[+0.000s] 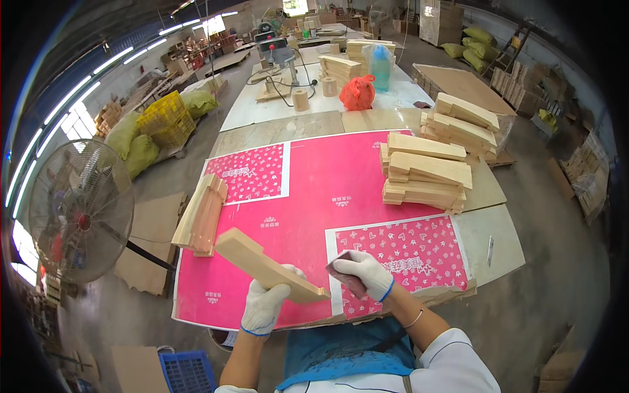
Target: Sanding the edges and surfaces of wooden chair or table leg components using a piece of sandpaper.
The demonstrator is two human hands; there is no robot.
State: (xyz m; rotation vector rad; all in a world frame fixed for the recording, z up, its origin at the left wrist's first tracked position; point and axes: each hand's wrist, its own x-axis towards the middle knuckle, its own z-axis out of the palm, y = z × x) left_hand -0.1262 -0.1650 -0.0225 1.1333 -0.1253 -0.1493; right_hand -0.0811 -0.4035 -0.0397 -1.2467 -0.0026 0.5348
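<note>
My left hand [265, 306], in a white knit glove, grips a pale shaped wooden piece [247, 257] near its lower end. The piece is tilted above the pink-covered table, its wide end pointing up and left and its notched end toward my right hand. In my gloved right hand [368, 272] is a folded brownish-red sheet of sandpaper [349, 281], held just right of the wood and apart from it. A stack of similar wooden pieces [204, 216] lies on the table beyond my left hand. Larger stacks of wooden pieces [429, 171] stand at the right.
The table has a pink printed cover [314, 177]. A red plastic bag [358, 93] and a blue-green bottle [380, 69] stand farther back. To the left is a large standing fan [82, 209]; a blue crate [187, 371] sits on the floor at the lower left.
</note>
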